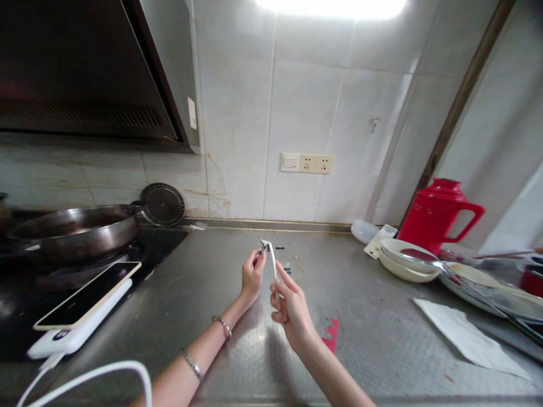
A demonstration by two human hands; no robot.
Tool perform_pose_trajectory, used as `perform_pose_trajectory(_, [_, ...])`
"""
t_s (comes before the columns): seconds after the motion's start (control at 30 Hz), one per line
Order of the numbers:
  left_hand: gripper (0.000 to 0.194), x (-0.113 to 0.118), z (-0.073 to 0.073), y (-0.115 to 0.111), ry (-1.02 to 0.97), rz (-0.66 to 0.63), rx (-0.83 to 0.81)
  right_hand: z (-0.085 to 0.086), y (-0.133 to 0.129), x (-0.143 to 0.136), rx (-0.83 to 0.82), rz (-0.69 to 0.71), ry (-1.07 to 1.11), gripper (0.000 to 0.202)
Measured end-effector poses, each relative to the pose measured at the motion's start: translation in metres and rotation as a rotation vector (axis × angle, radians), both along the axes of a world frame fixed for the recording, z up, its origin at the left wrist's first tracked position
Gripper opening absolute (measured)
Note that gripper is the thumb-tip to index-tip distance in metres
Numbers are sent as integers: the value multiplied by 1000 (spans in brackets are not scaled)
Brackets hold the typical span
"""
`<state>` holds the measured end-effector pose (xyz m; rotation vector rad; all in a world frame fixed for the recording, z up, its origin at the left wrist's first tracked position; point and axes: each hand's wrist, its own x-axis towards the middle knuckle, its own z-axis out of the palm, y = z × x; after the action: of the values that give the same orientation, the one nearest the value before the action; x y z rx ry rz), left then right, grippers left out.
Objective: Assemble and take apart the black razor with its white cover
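Note:
My right hand [291, 305] is closed around the lower part of a slim white razor-like tool [272, 261], held upright above the counter. Its handle bends near the top, where a small whitish-grey head sits. My left hand [253, 275] is closed beside that head, thumb and fingers pinching a small dark piece [259, 252] too small to name. Whether this piece is joined to the head I cannot tell. Behind the hands, a short dark strip [280, 247] lies on the counter. More small dark pieces [287, 269] lie close to my right fingertips.
On the left, a phone [91, 294] rests on a white power bank [85, 325] with a white cable [106, 370], near a pan [76, 232] on the stove. To the right stand a red thermos [432, 217], bowls [403, 271] and a white napkin [466, 337]. A red scrap [331, 334] lies on the counter.

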<state>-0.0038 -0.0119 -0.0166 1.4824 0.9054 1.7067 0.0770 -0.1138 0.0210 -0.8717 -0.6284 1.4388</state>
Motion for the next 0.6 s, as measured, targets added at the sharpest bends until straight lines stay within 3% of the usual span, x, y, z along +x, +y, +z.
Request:
perform_pose_trajectory(0.2, [28, 0, 6, -5, 0, -23, -6, 8, 1, 0, 41, -32, 34, 67])
perform_pose_trajectory(0.6, [27, 3, 5, -8, 15, -52, 7, 9, -3, -6, 27, -26, 144, 72])
